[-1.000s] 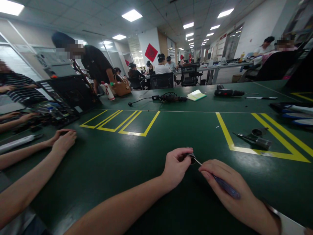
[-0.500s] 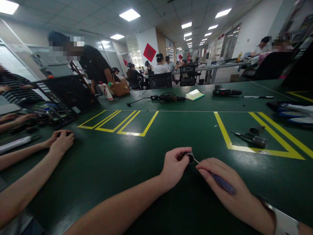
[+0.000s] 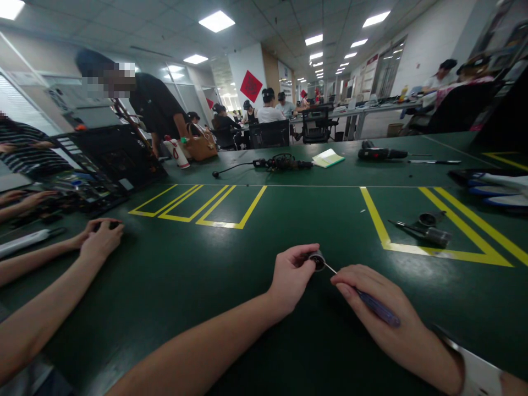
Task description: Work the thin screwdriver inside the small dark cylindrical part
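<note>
In the left hand (image 3: 291, 276), thumb and forefinger pinch a small metal cup (image 3: 318, 261), held over the counter (image 3: 206, 269); the other fingers are mostly hidden. The cup's mouth has turned further towards the viewer than a second ago, and the thumb covers less of it, so some of the dark inside shows. Just right of the cup, the right hand (image 3: 396, 298) pinches a screwdriver-like tool (image 3: 379, 309) near the front of its handle, thumb against fingertips, with the handle running back along the hand. Its thin shaft points at the cup's right edge — whether the tip is inside or only against the rim, I cannot tell.

That turn probably gives the tool a clearer way in — a small adjustment, since both grips look unchanged and no part has come loose in view.

Further off to the right of the cup, a second ring-shaped part (image 3: 429, 219) and a metal cylinder (image 3: 438, 237) lie within yellow tape (image 3: 454, 255). Well to its left are a co-worker's hands (image 3: 101, 236), close together.
</note>
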Demonstrator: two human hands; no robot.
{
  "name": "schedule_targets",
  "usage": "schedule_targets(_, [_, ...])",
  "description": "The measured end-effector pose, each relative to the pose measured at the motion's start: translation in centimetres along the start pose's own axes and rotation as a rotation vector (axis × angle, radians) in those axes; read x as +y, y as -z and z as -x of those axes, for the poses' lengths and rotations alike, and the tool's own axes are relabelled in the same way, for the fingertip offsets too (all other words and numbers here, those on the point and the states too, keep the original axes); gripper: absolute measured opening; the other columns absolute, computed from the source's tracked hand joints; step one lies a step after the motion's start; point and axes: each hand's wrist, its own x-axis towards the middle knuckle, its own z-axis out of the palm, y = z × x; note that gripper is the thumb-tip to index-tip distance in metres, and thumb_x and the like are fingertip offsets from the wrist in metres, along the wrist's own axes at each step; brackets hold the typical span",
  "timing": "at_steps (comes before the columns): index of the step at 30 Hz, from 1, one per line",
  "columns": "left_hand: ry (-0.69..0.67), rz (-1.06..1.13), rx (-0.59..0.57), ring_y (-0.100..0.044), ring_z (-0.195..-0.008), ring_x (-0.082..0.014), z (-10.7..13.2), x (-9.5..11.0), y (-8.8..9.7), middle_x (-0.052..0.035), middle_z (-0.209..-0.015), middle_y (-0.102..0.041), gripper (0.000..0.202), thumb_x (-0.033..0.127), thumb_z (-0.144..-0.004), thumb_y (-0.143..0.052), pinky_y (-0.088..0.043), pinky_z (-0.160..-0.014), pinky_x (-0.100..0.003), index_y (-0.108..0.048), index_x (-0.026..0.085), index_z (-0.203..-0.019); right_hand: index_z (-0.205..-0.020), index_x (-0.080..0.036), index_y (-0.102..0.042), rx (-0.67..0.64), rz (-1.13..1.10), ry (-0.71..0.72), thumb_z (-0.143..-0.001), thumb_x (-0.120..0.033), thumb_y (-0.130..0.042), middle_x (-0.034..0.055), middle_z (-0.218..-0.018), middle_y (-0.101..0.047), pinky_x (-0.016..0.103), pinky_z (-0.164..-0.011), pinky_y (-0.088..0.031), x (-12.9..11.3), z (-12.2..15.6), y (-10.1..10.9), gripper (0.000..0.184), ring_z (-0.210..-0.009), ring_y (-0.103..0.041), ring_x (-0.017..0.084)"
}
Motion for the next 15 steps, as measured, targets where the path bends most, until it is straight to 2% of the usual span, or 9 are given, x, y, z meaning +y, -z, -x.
schedule_targets(11, [-0.028, -0.003, -0.033, -0.066, -0.087, -0.0183, 0.30, 0.18, -0.15, -0.0072, -0.099, -0.070, 0.038, 0.002, -0.067, -0.060, -0.053, -0.083, -0.035, -0.068, 0.016, -0.102, -0.097, -0.024, -0.066, -0.038, -0.011, -0.013, -0.087, -0.019, -0.051, 0.0058, -0.090, -0.068, 0.035, -0.072, -0.055, 0.23, -0.08, -0.21, 0.018, -0.083, -0.064, 0.020])
schedule_targets(13, [-0.032, -0.018, -0.031, -0.066, -0.089, -0.0187, 0.35, 0.20, -0.14, -0.0075, -0.101, -0.070, 0.038, 0.002, -0.068, -0.060, -0.053, -0.085, -0.035, -0.068, 0.016, -0.103, -0.094, -0.024, -0.067, -0.009, -0.059, -0.063, -0.087, -0.022, -0.052, 0.0057, -0.090, -0.069, 0.035, -0.072, -0.055, 0.33, -0.29, -0.23, 0.017, -0.082, -0.065, 0.020])
schedule_targets(15, [-0.029, -0.030, -0.015, -0.066, -0.090, -0.0189, 0.33, 0.22, -0.12, -0.0077, -0.101, -0.070, 0.038, 0.003, -0.068, -0.061, -0.052, -0.087, -0.036, -0.068, 0.016, -0.103, -0.087, -0.023, -0.069, 0.017, -0.165, -0.199, -0.086, -0.030, -0.054, 0.0052, -0.085, -0.071, 0.034, -0.069, -0.055, 0.40, -0.66, -0.12, 0.016, -0.077, -0.066, 0.020])
